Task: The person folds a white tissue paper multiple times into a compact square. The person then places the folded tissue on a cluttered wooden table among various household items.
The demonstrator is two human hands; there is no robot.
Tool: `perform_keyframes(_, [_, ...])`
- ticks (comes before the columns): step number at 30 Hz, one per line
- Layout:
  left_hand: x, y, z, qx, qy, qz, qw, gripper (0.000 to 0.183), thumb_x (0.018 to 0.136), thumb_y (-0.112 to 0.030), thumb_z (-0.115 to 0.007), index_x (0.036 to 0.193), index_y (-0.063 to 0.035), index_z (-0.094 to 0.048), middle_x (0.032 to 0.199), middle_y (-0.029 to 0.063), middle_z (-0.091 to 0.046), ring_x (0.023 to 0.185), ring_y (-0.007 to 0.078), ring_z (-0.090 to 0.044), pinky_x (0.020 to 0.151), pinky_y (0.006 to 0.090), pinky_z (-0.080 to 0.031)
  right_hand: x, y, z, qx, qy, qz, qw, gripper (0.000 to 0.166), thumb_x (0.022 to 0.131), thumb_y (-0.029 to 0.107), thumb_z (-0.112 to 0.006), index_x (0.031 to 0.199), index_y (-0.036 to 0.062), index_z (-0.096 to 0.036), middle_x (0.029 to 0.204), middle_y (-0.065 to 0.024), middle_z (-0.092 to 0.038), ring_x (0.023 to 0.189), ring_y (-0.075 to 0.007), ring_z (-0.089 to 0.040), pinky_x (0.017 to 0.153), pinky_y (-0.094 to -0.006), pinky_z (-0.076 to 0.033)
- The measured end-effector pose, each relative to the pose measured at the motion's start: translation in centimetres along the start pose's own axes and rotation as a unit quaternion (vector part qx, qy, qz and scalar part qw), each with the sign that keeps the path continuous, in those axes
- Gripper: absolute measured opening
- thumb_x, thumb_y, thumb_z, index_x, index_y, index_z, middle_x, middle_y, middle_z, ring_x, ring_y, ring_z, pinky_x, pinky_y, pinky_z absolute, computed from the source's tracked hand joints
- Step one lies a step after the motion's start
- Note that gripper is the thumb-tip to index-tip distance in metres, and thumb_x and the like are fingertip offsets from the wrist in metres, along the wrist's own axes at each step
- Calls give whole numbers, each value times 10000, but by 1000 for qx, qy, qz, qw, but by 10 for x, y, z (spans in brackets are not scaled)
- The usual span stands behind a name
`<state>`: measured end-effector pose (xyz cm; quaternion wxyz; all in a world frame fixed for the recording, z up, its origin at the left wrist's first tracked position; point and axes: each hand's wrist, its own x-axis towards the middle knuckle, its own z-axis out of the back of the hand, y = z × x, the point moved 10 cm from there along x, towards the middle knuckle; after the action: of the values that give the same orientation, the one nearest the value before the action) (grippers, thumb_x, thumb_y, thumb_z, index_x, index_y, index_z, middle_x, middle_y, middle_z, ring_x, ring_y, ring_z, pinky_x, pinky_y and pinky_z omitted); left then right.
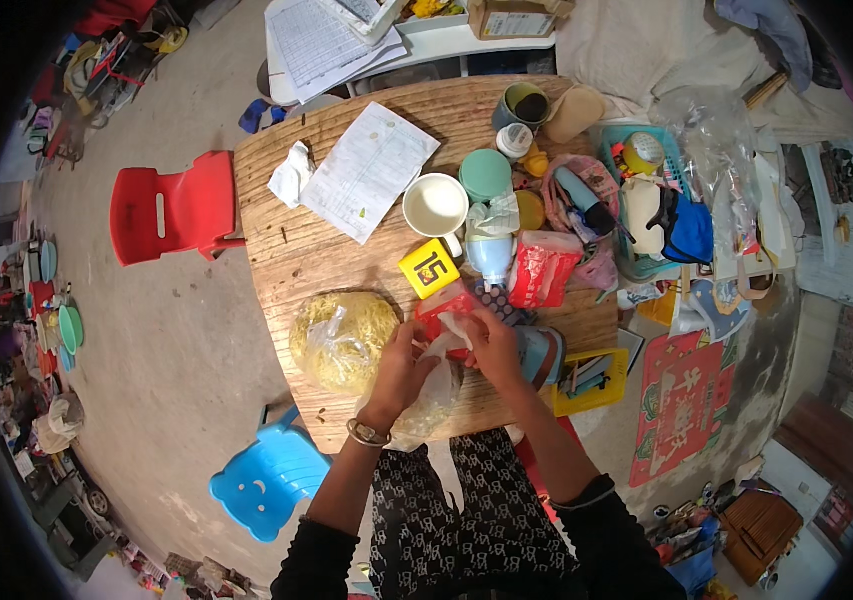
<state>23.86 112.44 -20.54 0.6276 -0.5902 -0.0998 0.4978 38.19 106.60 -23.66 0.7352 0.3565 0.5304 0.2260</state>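
My left hand (399,371) and my right hand (495,346) are close together over the near part of the wooden table (336,270). Both hold the gathered top of a clear plastic bag (426,409), its body hanging by the table edge above my lap; its contents are hard to make out. Left of my hands lies a clear plastic bag of yellow, shredded-looking material (342,341). Just beyond my hands are a red packet (447,304), partly covered by them, and a yellow block with the number 15 (428,268).
Beyond stand a white mug (435,205), a green-lidded container (485,175) and a red tissue pack (544,268). A printed sheet (370,171) lies farther left. At right are a yellow basket (590,406) and a teal basket (610,142). Red (193,202) and blue (272,480) chairs stand left.
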Motion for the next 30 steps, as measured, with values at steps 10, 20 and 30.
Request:
perform_keyframes(10, [-20, 21, -8, -216, 20, 118, 969, 121, 828, 17, -586, 948, 7, -587, 862, -3, -600, 797, 72, -558, 712, 216, -457, 5, 5, 1, -85, -33, 95, 991, 171, 834, 90, -523, 935, -19, -608, 778, -182, -602, 557, -268, -608, 484, -340, -472])
perform_keyframes(20, [-63, 3, 20, -296, 72, 162, 939, 63, 850, -23, -590, 912, -20, -577, 833, -36, -566, 819, 53, -521, 765, 200, -425, 1, 7, -1, -43, 18, 6, 999, 199, 865, 51, -471, 1000, 8, -611, 779, -202, -597, 575, -305, -611, 518, -381, -482])
perform_keyframes(30, [-14, -81, 37, 132, -65, -60, 987, 121, 783, -34, -616, 902, -15, -627, 837, 101, -614, 804, 218, -591, 704, 321, -486, -9, 28, -3, -233, -41, 197, 952, 263, 838, 33, -522, 1090, 55, -593, 857, -209, -617, 739, -358, -611, 635, -405, -486])
